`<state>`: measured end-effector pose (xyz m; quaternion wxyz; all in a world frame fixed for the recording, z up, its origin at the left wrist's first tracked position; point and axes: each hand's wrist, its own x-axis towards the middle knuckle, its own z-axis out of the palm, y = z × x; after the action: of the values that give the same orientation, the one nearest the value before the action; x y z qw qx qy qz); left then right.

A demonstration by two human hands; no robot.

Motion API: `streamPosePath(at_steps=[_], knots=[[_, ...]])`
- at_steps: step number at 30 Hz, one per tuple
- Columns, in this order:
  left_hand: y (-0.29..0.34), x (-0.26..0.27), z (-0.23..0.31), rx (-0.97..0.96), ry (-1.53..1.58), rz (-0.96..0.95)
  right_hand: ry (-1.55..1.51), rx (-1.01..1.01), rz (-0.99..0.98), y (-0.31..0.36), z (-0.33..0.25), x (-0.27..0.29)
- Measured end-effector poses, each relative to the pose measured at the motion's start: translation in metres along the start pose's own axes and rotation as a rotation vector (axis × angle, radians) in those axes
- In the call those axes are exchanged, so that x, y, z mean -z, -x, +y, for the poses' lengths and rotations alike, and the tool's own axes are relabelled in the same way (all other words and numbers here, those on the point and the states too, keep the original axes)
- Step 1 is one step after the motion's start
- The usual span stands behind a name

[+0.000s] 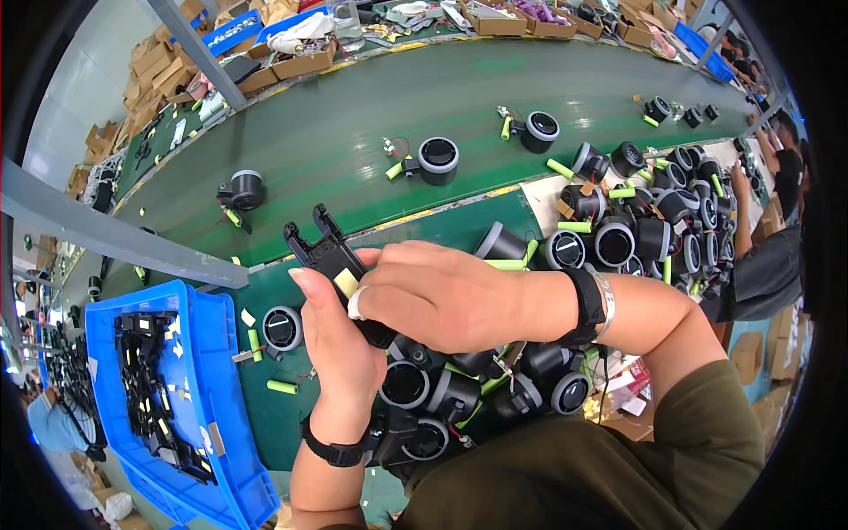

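Note:
A long black plastic housing [327,251] with a two-pronged forked end is held up over the green work table. My left hand [340,375] is closed around its lower part, the thumb along the side. Across its top lies my right hand [459,296], fingers bent and pressed onto the housing beside a small pale yellow pad [346,283]. The right fingertips are partly hidden. Below my hands are several black round motor-like units with grey rims, one of them a unit [405,383] close to my left wrist. Left of that wrist lies a green battery cell [283,387].
At the left stands a blue bin [196,371] holding several black housings [146,380]. A green conveyor belt [353,124] carries spaced units with wired green cells. More units [614,243] are piled at the right, near a co-worker in dark clothes [760,274]. A grey post [115,230] crosses at left.

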<state>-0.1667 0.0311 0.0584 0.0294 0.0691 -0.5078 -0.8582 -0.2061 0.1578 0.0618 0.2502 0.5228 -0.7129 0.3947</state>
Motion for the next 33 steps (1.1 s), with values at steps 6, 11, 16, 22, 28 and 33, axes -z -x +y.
streamPosePath(at_steps=[6, 11, 16, 22, 28, 33], knots=[[-0.007, 0.007, 0.006, 0.115, -0.08, -0.103, -0.385, -0.487, -0.266, -0.019, 0.007, 0.017], [-0.014, 0.026, 0.011, 0.127, -0.124, 0.054, -0.217, -0.617, 0.199, -0.042, 0.084, 0.019], [-0.014, 0.031, 0.016, 0.071, -0.063, 0.069, 0.282, -0.472, -0.226, -0.025, 0.173, 0.02], [-0.019, 0.045, 0.015, 0.081, -0.091, 0.145, 0.371, -0.727, -0.905, 0.007, 0.169, 0.02], [-0.022, 0.048, 0.012, 0.042, -0.137, 0.177, 0.629, -0.41, -0.889, 0.035, 0.199, 0.063], [-0.027, 0.044, 0.007, 0.116, -0.132, 0.121, 0.366, -0.88, -0.958, 0.007, 0.172, 0.037]])
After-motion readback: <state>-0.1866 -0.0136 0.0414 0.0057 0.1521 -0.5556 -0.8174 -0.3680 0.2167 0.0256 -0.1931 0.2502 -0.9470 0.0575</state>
